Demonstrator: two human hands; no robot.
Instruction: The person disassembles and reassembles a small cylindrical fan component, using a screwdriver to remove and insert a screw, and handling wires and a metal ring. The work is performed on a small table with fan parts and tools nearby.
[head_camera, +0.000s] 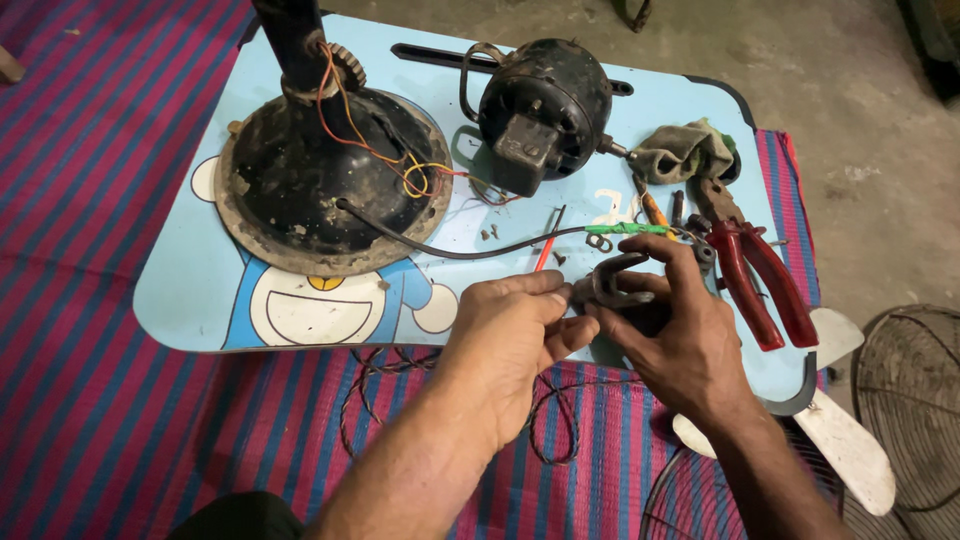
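One fan base, one black motor, one red-handled pliers. Lower centre: left hand and right hand meet, fingers clamped on one dark metal bracket between them. Pale blue cartoon worktop on striped mat; concrete floor upper right.

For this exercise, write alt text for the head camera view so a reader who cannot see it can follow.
Two bare hands, the left hand and right hand, together grip a small dark metal part over a light blue cartoon-printed table. On it stand an upturned fan base with loose wires, a black fan motor and red-handled pliers.
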